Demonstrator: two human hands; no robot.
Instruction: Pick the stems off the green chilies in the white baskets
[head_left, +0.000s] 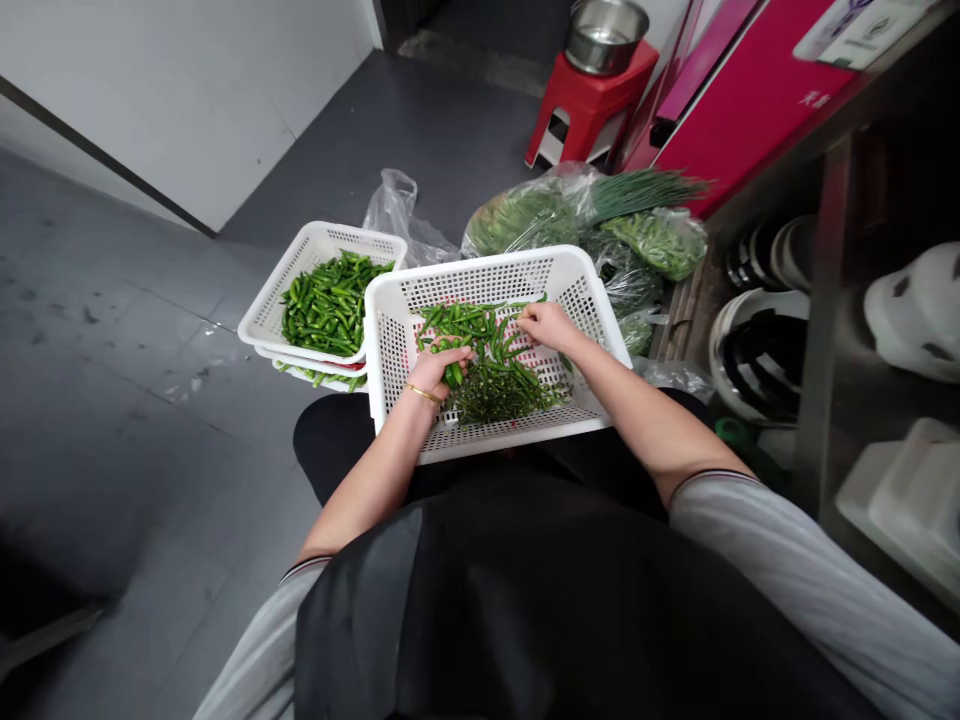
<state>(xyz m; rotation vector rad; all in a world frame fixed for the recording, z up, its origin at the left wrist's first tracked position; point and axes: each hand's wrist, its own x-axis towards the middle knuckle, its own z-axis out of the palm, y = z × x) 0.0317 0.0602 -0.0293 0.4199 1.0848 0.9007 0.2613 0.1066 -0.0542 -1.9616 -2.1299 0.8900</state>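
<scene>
A white perforated basket (570, 270) rests on my lap, holding green chili peppers (469, 322) at the back and a heap of plucked stems (499, 392) at the front. My left hand (437, 368), with a gold bracelet on the wrist, is closed round a few green chilies. My right hand (549, 324) reaches into the pile, fingers pinched on a chili. A second white basket (304, 262) on the floor to the left is full of green chilies (330, 303) and sits stacked on another basket.
Plastic bags of greens (600, 215) lie on the floor behind the lap basket. A red stool (589, 105) carries a steel bowl (604, 33). A pink cabinet (742, 100) and metal shelving (840, 330) with dishes stand at the right. Grey tiled floor (112, 330) spreads left.
</scene>
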